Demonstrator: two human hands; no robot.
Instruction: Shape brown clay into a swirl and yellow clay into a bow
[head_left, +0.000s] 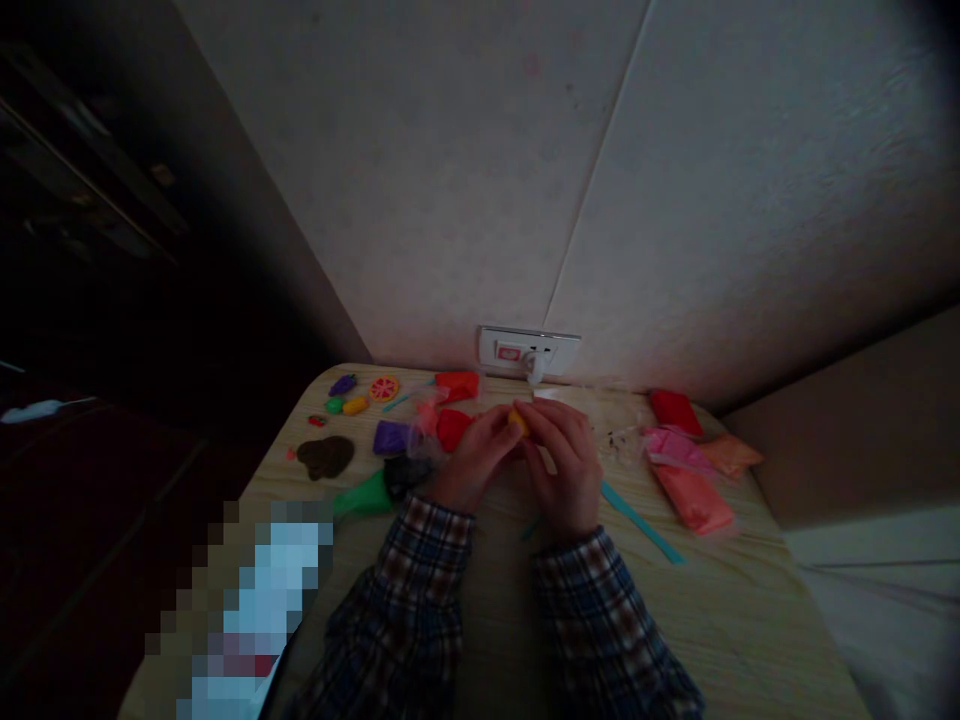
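Observation:
A small yellow lump of modelling clay [517, 421] is pinched between the fingertips of both hands above the table. My left hand [474, 458] is closed on its left side, and my right hand [564, 458] has bent fingers pressed on it from the right. Just beyond my left hand lies a red clay packet [452, 429]. A teal flat strip [641, 523] rests to the right of my right wrist. Part of the lump is covered by my fingers.
Small clay fruit shapes, including a pink-red citrus slice [384, 388], sit at the table's back left, near a brown clay blob [325, 457]. Coral packets [694, 500] lie right. A wall socket with a plug [535, 363] is behind. A blurred-out bright patch [277, 580] covers the front left.

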